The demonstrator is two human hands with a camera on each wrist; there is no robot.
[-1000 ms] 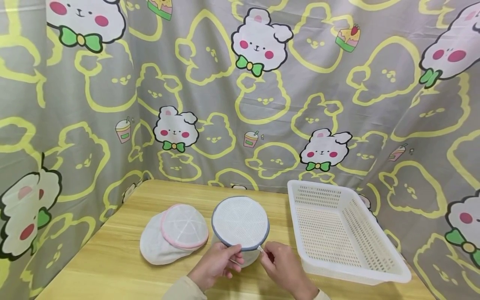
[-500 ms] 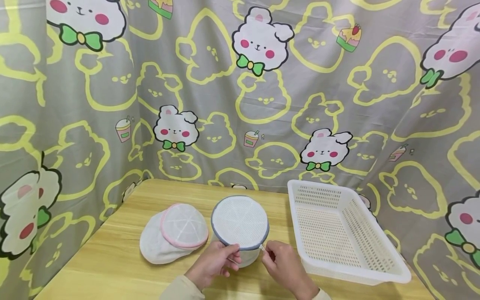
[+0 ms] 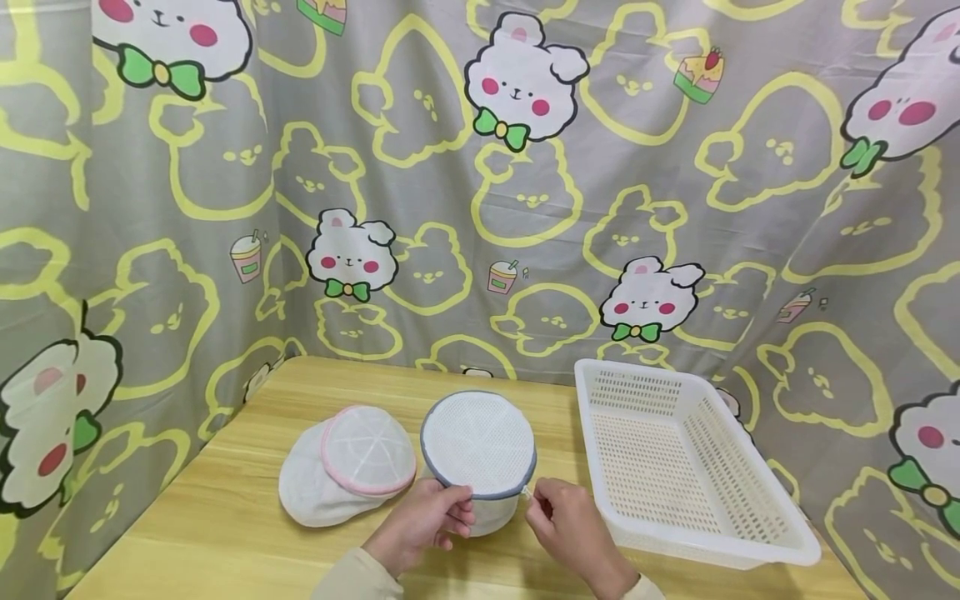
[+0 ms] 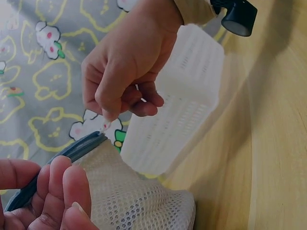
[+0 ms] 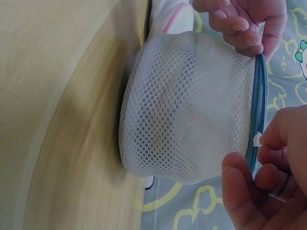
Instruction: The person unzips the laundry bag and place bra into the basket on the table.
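Note:
A white mesh laundry bag (image 3: 480,442) with a blue zippered rim stands on the table between both hands. My left hand (image 3: 429,523) pinches the rim at its near left side, thumb on top. On the near right side my right hand (image 3: 570,529) pinches the small white zipper pull (image 5: 257,139) between thumb and index finger. The right wrist view shows the honeycomb mesh side of the bag (image 5: 192,110), its base close to the tabletop. In the left wrist view the right hand (image 4: 127,67) appears beyond the blue zipper (image 4: 79,146).
Left of the bag lies a second mesh bag with a pink rim (image 3: 369,450), its white body (image 3: 311,492) slumped beneath. A white plastic basket (image 3: 667,462) with slotted walls stands on the right of the wooden table (image 3: 217,533). A patterned curtain (image 3: 435,192) surrounds the table.
Both hands keep their grip on the blue-rimmed laundry bag. The bag and left hand have shifted slightly left, and the right hand with the zipper pull slightly right.

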